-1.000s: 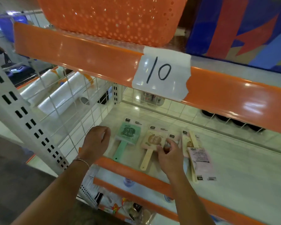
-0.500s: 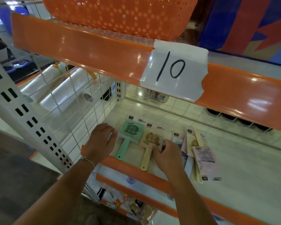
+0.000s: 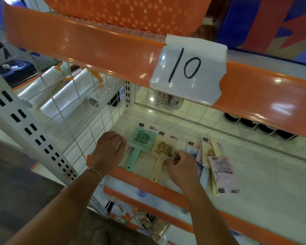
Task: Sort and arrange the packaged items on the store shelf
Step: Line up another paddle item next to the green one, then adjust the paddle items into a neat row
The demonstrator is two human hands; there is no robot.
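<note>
On the white shelf [image 3: 254, 174] a green paddle-shaped package [image 3: 143, 140] lies flat beside a beige paddle-shaped package [image 3: 163, 149], handles toward me. My left hand [image 3: 107, 151] is at the green package's left edge, bent fingers on its clear wrapper. With curled fingers, my right hand [image 3: 182, 166] pinches the beige package's right edge. To the right, a loose pile [image 3: 207, 151] of pink, beige and blue packages lies overlapped, with a pink package [image 3: 223, 171] face down on top.
An orange shelf lip [image 3: 88, 41] with a taped "10" label [image 3: 185, 69] hangs overhead, an orange basket [image 3: 131, 13] above it. A wire grid wall [image 3: 81, 124] bounds the left. Cans [image 3: 170, 99] and dark bottles [image 3: 265, 127] stand behind the back grid. Goods fill the lower shelf [image 3: 148, 221].
My left hand has moved right onto the green package's edge. My right hand has shifted from the pile side to the beige package's right edge. The view has come closer.
</note>
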